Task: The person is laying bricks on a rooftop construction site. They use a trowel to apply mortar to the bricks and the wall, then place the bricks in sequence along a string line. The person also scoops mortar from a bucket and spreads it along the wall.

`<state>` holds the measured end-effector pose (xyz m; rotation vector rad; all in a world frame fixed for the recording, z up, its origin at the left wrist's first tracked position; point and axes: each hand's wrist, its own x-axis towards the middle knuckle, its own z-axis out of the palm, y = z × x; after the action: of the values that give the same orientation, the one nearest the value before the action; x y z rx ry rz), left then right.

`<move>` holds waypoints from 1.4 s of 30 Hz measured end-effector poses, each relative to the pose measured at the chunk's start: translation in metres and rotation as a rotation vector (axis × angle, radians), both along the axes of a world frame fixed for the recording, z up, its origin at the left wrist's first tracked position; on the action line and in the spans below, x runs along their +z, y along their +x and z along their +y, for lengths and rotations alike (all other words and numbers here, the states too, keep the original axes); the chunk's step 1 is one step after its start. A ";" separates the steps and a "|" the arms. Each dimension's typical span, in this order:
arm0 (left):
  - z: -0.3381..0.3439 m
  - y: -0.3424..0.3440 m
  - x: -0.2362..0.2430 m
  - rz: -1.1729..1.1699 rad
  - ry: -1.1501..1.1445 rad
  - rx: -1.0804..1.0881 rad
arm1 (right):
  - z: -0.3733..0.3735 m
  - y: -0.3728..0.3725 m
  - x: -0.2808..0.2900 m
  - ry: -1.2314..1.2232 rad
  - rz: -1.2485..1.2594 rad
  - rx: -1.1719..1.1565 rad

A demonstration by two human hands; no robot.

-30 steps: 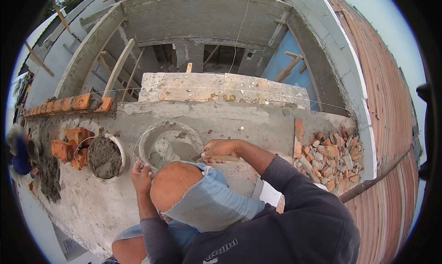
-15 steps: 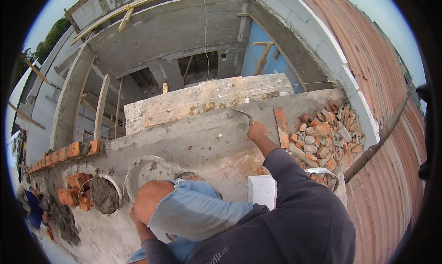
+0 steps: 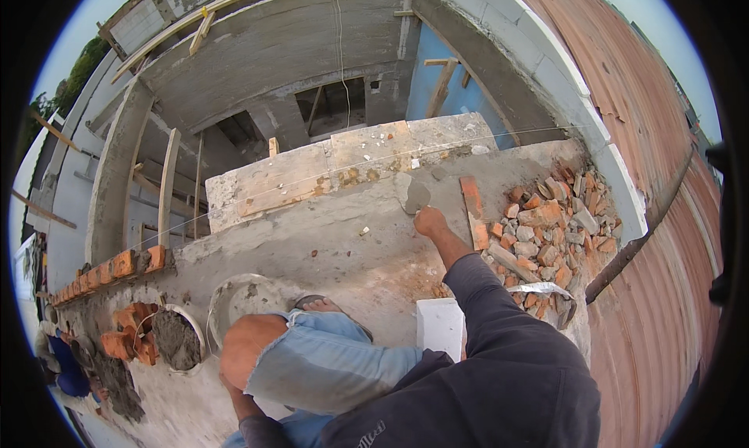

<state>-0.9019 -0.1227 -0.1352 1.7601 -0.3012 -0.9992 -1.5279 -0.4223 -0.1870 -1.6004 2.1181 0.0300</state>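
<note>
My right hand (image 3: pixel 428 221) is closed round the handle of a trowel (image 3: pixel 413 193). The trowel's blade, coated in grey mortar, lies over the wet mortar bed (image 3: pixel 343 214), close to the raised concrete slab (image 3: pixel 367 153). A thin string line (image 3: pixel 312 176) runs across above slab and bed. My left hand (image 3: pixel 229 383) is by my bent, bare knee, mostly hidden behind it, so its fingers do not show. Near that knee stands a round, mortar-smeared bucket (image 3: pixel 248 296). A second bucket (image 3: pixel 178 337) beside it holds grey mortar.
Right of the trowel lie a flat reddish strip (image 3: pixel 473 212) and a heap of broken brick (image 3: pixel 550 229). A white block (image 3: pixel 441 325) sits beside my leg. Bricks (image 3: pixel 105 272) line the left edge; beyond the slab is a drop into rooms. Another person (image 3: pixel 70 362) crouches far left.
The trowel blade has turned from nearly edge-on to showing its broad face. My right hand has shifted slightly left and down. My left hand has slipped further behind the knee.
</note>
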 end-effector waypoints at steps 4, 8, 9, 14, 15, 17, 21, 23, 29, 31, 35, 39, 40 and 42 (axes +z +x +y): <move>0.011 0.004 -0.011 -0.001 -0.008 0.011 | -0.014 -0.082 0.017 0.250 0.113 0.079; 0.013 0.016 -0.031 -0.010 -0.025 -0.008 | -0.022 -0.097 0.009 0.484 -0.179 -0.395; 0.013 0.020 -0.037 -0.019 -0.031 -0.011 | -0.023 -0.086 0.004 0.367 -0.468 -0.613; 0.012 0.033 -0.053 -0.168 0.066 -0.028 | -0.017 0.041 -0.014 0.225 -1.090 -0.919; 0.011 0.033 -0.052 -0.225 0.132 -0.019 | -0.014 0.078 -0.014 0.207 -1.085 -0.880; 0.005 0.028 -0.046 -0.189 0.125 0.003 | -0.006 0.157 -0.011 0.312 -1.094 -0.759; -0.008 0.001 -0.017 -0.020 0.035 0.139 | 0.011 0.310 -0.015 0.383 -1.153 -0.616; -0.012 -0.014 0.005 -0.033 0.053 0.199 | 0.008 0.365 -0.025 0.459 -1.105 -0.460; -0.021 -0.026 0.036 -0.172 0.172 0.097 | -0.045 0.480 -0.051 0.273 -0.678 0.246; -0.020 -0.024 0.028 -0.181 0.211 0.108 | -0.058 0.508 -0.047 0.535 -0.838 0.096; -0.015 -0.023 0.009 -0.034 0.070 0.260 | -0.070 0.587 -0.029 0.643 -0.922 0.109; -0.013 -0.023 0.009 -0.015 0.092 0.257 | -0.077 0.677 -0.023 0.657 -0.944 0.136; -0.015 -0.023 0.012 -0.033 0.137 0.250 | -0.080 0.697 -0.022 0.660 -0.954 0.136; -0.018 -0.022 0.021 0.037 0.122 0.263 | -0.084 0.732 -0.021 0.668 -0.866 0.310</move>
<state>-0.9238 -0.1403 -0.1145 1.8327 0.0160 -0.8730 -0.7956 -0.5059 -0.2081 -1.1899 1.0329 0.1104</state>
